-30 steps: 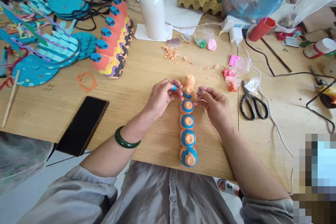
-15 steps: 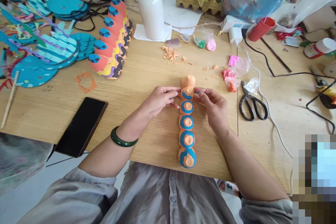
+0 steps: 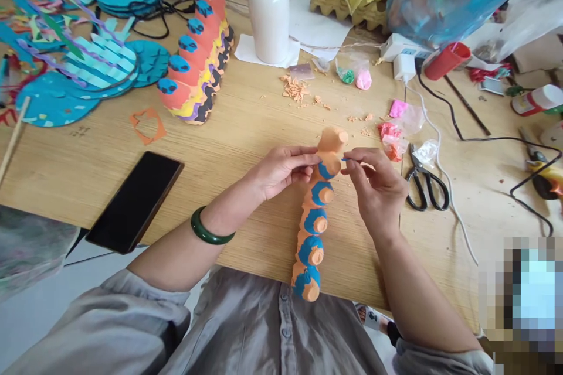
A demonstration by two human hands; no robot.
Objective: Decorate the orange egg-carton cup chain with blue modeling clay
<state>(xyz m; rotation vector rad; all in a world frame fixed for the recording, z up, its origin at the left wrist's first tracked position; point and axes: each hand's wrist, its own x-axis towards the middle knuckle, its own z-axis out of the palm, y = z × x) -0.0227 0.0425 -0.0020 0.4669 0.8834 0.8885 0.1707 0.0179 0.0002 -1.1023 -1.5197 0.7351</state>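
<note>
A long row of orange bumps point(image 3: 307, 227), shaped like a strip of egg-carton cups, lies tilted toward the right in front of me. Blue clay-like material rings several bumps below their orange tips, while the farthest bump is plain orange. My left hand point(image 3: 281, 174), with a green bangle at the wrist, grips the strip's left side near the second bump from the far end. On the other side, my right hand point(image 3: 379, 187) pinches a small blue piece of clay point(image 3: 344, 159) between thumb and forefinger, close beside that same bump.
A black phone point(image 3: 135, 202) lies at the left, beyond it a painted bumpy model point(image 3: 193, 64). A white bottle point(image 3: 269, 23) stands at the back. Orange scraps point(image 3: 294, 89), black-handled scissors point(image 3: 426, 184), cables and a red tube point(image 3: 447, 61) lie toward the back and right.
The strip has turned over partly, so its blue-ringed tips now point rightward, and its far end has shifted right. My right hand has moved right, slightly away from the strip.
</note>
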